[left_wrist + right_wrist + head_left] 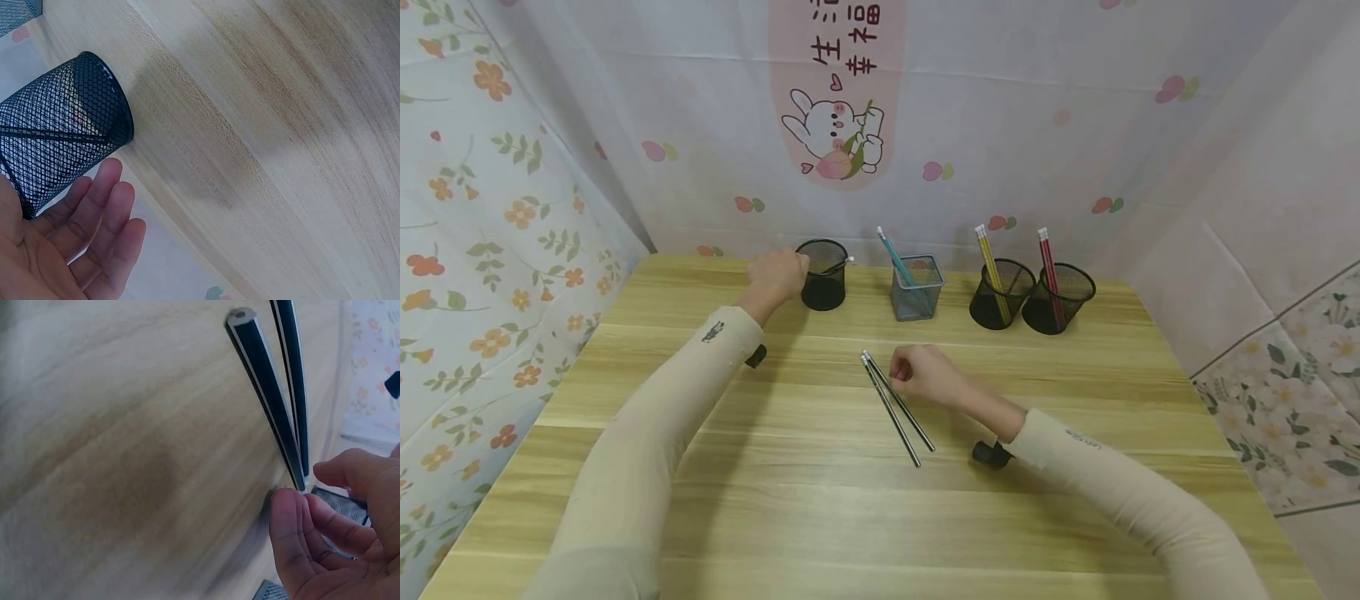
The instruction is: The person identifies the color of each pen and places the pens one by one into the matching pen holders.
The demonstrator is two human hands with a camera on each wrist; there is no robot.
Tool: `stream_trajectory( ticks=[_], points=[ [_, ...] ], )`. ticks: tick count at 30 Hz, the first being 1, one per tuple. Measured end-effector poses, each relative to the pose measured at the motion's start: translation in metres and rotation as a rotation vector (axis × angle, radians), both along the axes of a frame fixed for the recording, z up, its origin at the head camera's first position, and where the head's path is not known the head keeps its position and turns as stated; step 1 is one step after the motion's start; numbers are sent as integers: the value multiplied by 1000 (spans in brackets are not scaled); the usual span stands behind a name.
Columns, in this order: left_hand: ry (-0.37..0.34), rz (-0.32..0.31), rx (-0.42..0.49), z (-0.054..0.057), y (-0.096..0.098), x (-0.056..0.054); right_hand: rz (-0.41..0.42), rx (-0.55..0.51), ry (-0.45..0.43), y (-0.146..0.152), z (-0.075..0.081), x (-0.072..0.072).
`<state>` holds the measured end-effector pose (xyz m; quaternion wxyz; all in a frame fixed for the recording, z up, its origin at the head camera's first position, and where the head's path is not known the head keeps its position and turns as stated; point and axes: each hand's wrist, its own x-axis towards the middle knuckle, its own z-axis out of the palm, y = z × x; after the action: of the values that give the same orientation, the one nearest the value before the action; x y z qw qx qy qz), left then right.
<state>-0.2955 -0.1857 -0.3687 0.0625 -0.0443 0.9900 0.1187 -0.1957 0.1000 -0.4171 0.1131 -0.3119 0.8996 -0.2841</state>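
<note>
At the back left, my left hand (778, 273) holds the rim of a round black mesh pencil cup (823, 287). A dark pencil with a white end (837, 267) leans inside it. In the left wrist view, the fingers (103, 209) stretch along the outside of the cup (47, 119), and most of the thumb is out of sight. Two black-and-silver striped pencils (891, 408) lie mid-table, their white ends close together. My right hand (928, 375) is just right of them, its fingers bent. In the right wrist view, a gap separates thumb and fingertips, beside the pencils (265, 381).
A square grey mesh cup (916, 302) with teal pencils (891, 250) stands at the back middle. Right of it are two round black mesh cups, one with yellow pencils (990, 258), the other with red pencils (1048, 262). Printed cloth (700, 125) hangs behind the wooden table (775, 517).
</note>
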Motion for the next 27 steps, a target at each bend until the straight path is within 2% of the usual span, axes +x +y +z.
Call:
stream_trajectory(
  ticks=[7, 13, 19, 27],
  points=[
    [-10, -9, 3, 0, 0, 0, 2, 17, -4, -3, -6, 2],
    [-17, -21, -14, 0, 0, -1, 4, 45, 10, -5, -5, 3],
    [-29, -44, -37, 1, 0, -1, -33, 95, -18, -9, -1, 3],
    [1, -48, -35, 4, 0, 1, -77, 122, -25, -10, 2, 5]
  ],
)
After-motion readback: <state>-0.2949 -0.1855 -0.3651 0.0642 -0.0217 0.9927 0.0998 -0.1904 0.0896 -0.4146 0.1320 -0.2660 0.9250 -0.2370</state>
